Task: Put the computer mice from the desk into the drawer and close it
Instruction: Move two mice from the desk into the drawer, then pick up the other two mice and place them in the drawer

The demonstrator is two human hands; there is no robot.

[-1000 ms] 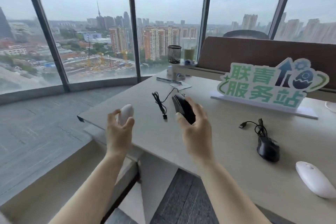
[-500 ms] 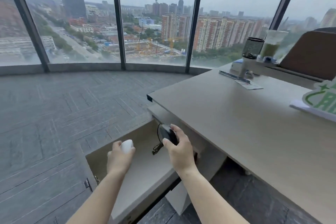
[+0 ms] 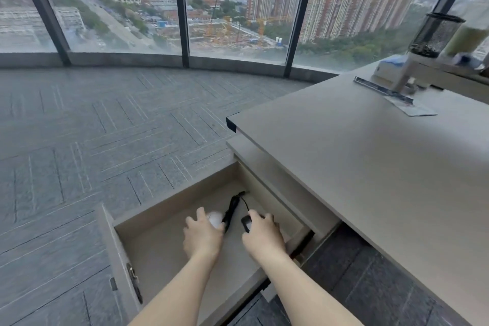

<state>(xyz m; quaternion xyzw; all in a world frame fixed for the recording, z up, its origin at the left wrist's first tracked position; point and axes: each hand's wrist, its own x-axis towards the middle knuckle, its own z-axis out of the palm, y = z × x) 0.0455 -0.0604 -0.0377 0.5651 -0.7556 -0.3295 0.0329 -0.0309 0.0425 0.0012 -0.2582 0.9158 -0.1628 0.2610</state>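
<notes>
The drawer (image 3: 169, 206) under the desk's left end stands pulled out, and both my hands are down inside it. My left hand (image 3: 202, 235) curls over a white mouse (image 3: 215, 219), of which only the front shows past my fingers. My right hand (image 3: 263, 237) grips a black wired mouse (image 3: 246, 223); its bundled black cable (image 3: 232, 206) lies on the drawer floor between my hands, stretching toward the drawer's back. Both mice are low, at or just above the drawer bottom; whether they touch it I cannot tell.
The beige desk top (image 3: 370, 167) fills the right side. At its far end are a black mesh cup (image 3: 434, 34), a ruler (image 3: 383, 90) and a card. The drawer front (image 3: 119, 259) juts out at the left. Grey carpet floor (image 3: 105, 127) runs to the windows.
Both hands carried the mice from above the desk, down past its edge and into the open drawer. The view swung left and down, so the sign and the other mice are out of sight.
</notes>
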